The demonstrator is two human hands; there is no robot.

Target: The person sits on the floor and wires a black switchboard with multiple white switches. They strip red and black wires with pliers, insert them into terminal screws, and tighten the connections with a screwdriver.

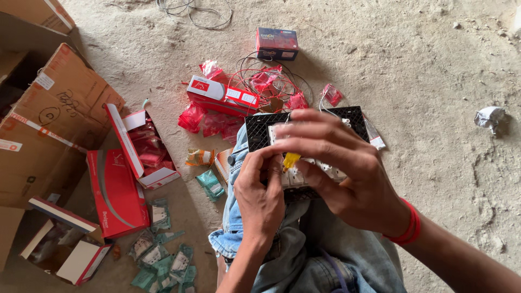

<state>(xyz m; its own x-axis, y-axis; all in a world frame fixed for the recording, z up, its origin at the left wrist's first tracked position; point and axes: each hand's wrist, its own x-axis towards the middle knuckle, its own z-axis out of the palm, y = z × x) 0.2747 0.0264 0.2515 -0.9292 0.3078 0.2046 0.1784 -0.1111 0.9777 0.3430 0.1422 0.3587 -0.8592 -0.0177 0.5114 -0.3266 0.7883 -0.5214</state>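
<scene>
A black perforated switch board (259,132) with white switch modules (325,168) rests on my knee, which is covered in blue denim. My right hand (336,168) lies over the board, fingers curled around a small yellow-handled tool (290,160) pointed at the modules. My left hand (260,192) grips the board's near left edge, thumb close to the yellow tool. A red band circles my right wrist. Most of the modules are hidden under my fingers.
Red-and-white boxes (222,95), an open box (144,144) of red packets, loose red wrappers (214,122) and thin red wire lie on the sandy floor behind the board. A dark box (277,43) sits farther back. Cardboard cartons (43,125) stand left; green packets (163,260) lie bottom left.
</scene>
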